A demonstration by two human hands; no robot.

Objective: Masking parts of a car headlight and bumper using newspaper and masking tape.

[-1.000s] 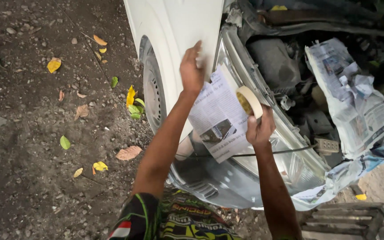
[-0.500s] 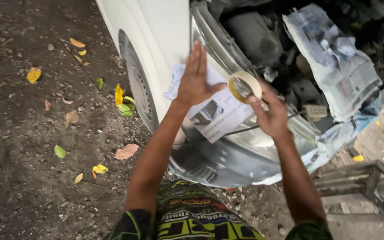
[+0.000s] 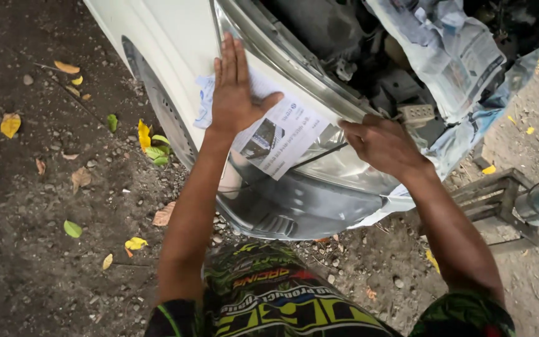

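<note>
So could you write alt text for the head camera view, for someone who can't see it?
A person's left hand presses a sheet of newspaper flat against a white car's front corner, while the right hand rests at the sheet's edge by the headlight. More newspaper covers the open engine bay, and fallen leaves dot the dirt ground.

Outdoor car repair yard: newspaper-masked white car [image 3: 157,37] (dirt ground [image 3: 26,187]).

Newspaper sheet [image 3: 282,128] flat against car body panel [image 3: 157,31], over headlamp [image 3: 338,165]. Left hand [image 3: 235,93] on sheet, left part. Right hand [image 3: 382,143] at sheet's right edge, on headlamp top. Engine bay behind, papers [image 3: 450,56] in it. Wheel [image 3: 163,115] left of sheet. Leaves [image 3: 151,143] on ground beside wheel. Stool [image 3: 491,203] right of bumper
</note>
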